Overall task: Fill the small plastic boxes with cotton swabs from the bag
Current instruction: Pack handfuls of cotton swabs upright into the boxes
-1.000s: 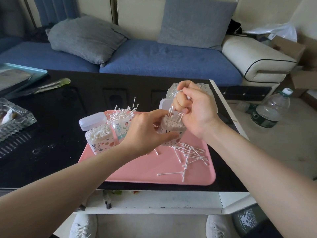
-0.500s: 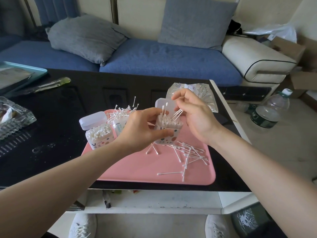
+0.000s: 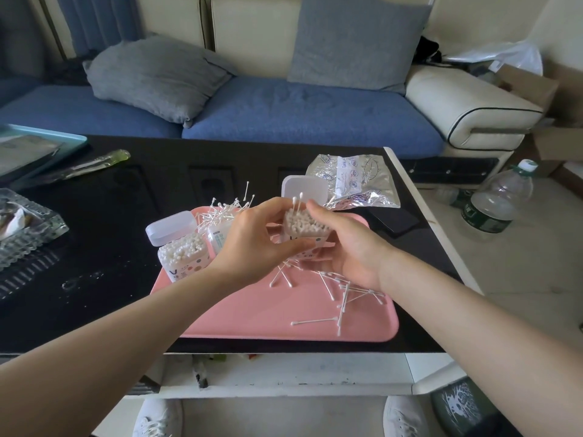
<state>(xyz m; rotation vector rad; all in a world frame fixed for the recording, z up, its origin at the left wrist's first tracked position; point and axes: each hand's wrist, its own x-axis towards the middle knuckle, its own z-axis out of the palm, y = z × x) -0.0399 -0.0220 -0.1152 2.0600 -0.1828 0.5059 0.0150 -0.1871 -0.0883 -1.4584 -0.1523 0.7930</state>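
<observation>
Left hand (image 3: 252,239) and right hand (image 3: 351,250) grip the swab-filled box (image 3: 310,233).

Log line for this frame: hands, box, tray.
left hand: grips box | right hand: grips box | box: lid open, packed | pink tray: loose swabs

3 swab boxes (image 3: 184,250), 1 pink tray (image 3: 268,310), 1 bag (image 3: 353,181), 2 cushions (image 3: 157,77), 1 bottle (image 3: 495,200)

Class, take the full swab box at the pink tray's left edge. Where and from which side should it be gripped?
Probably its printed side walls, from the front: the box stands upright, swabs fill its mouth, its open lid stands behind.
</observation>
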